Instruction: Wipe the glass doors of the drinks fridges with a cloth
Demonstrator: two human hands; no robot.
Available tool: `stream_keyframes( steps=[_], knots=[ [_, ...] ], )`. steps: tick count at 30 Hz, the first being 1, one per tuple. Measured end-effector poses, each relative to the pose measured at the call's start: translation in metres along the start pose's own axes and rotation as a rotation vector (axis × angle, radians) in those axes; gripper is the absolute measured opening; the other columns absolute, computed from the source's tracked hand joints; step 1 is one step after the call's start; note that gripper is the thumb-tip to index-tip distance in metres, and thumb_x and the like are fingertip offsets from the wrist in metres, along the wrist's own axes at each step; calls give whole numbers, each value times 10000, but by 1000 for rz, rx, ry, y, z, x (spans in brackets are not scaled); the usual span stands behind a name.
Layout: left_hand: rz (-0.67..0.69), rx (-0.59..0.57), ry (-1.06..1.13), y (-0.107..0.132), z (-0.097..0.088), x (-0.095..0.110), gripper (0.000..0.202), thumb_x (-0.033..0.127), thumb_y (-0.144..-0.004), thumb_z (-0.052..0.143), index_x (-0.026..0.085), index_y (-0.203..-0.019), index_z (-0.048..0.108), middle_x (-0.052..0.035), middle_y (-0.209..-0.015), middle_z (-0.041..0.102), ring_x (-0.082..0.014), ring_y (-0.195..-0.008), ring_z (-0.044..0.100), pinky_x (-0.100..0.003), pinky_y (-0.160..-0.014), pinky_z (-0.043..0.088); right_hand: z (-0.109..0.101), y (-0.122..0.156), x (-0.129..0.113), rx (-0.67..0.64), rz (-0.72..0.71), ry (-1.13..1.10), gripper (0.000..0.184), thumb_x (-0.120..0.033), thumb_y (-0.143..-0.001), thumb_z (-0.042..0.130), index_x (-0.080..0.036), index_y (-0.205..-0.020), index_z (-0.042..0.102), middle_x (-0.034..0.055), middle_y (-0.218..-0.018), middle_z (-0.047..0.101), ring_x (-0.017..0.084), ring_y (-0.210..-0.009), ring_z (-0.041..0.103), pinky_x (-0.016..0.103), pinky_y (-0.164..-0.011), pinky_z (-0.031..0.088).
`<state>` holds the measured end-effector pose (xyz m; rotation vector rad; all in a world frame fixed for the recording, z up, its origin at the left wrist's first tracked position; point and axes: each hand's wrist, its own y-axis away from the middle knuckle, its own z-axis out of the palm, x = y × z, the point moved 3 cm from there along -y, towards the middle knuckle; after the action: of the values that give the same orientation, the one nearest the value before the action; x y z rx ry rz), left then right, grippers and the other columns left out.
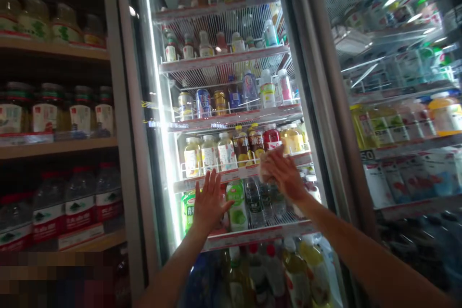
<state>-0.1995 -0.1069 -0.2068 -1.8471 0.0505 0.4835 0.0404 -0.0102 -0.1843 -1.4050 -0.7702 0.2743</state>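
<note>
Left hand (210, 206) spreads before the cooler shelf's front edge (236, 173); right hand (288, 176) covers a blurred cloth (265, 167), grip impossible to tell.

Cooler shelves (234, 119) carry rows of bottles (227, 151) and cans (203, 103)

glass door (231, 122): glossy | door frame (330, 91): smooth metal | cloth (266, 167): matt | side shelf (86, 146): wood
</note>
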Motion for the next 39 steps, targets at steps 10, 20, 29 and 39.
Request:
stream_keyframes(
  steps=[10,20,29,39],
  knots=[
    [-109,-63,42,1,4,9,840,562,-797,482,78,-1424,201,-181,-1482,230,-304,-1393,135,-534,-1095,176,-4,4,-27,-84,230,-1,615,-322,-831,465,-163,-1403,305,144,-1510,168,308,-1392,126,533,-1059,240],
    [-94,-67,39,3,2,11,816,567,-818,452,90,-1428,194,-178,-1474,247,-296,-1392,136,-513,-1098,190,-22,41,27,23,357,98,476,-248,-887,391,-167,-1357,393,142,-1455,321,266,-1370,232,489,-1045,274],
    [-128,-84,70,8,4,16,732,489,-851,445,124,-1432,191,-162,-1482,237,-290,-1391,147,-525,-1093,214,-22,58,18,63,398,141,471,-230,-879,410,-165,-1346,398,159,-1446,329,261,-1368,237,513,-1056,224],
    [-41,-49,77,56,8,45,728,403,-789,572,146,-1406,284,-156,-1474,273,-304,-1395,105,-523,-1093,227,-14,82,-38,-124,137,16,456,-202,-864,434,-245,-1318,447,92,-1414,407,234,-1341,307,479,-1090,184]
  ],
)
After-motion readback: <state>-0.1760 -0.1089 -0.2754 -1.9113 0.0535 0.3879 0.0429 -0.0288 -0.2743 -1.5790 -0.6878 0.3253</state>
